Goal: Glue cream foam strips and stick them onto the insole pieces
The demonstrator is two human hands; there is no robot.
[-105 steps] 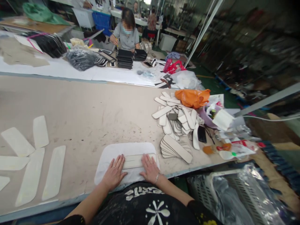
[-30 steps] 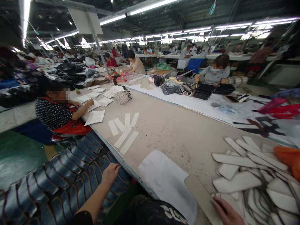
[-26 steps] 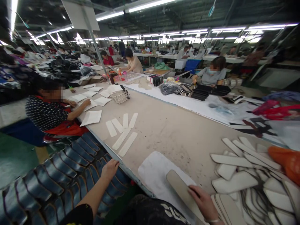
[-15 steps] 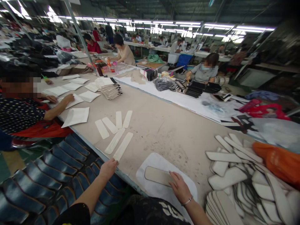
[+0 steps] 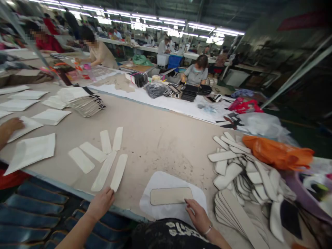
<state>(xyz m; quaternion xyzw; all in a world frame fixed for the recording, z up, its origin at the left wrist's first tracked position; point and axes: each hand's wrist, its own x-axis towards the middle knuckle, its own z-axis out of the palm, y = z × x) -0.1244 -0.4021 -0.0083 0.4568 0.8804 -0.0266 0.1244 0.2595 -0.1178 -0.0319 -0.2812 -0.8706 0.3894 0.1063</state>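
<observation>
My left hand (image 5: pixel 103 200) pinches the near end of a white rounded strip (image 5: pixel 119 171) at the table's front edge. Beside it, several similar pale strips (image 5: pixel 104 171) lie fanned out on the table. In front of me a beige rounded panel (image 5: pixel 169 196) lies flat on a white sheet (image 5: pixel 158 180) with rounded corners. My right hand (image 5: pixel 195 212) is at the panel's lower right corner, fingertips at its edge, fingers loosely bent and a little apart. A bracelet circles that wrist.
Dark-edged pale pieces (image 5: pixel 233 173) are heaped at right, beside an orange bag (image 5: pixel 277 152) and a purple basin (image 5: pixel 306 197). White panels (image 5: pixel 33 150) lie at left near a co-worker's hand (image 5: pixel 10 129). Blue curved pieces (image 5: pixel 36 204) sit below the table edge.
The view has swung to the right. My right hand has drawn back from lying on the beige panel to its corner. My left hand still grips the strip, whose near end looks slightly raised.
</observation>
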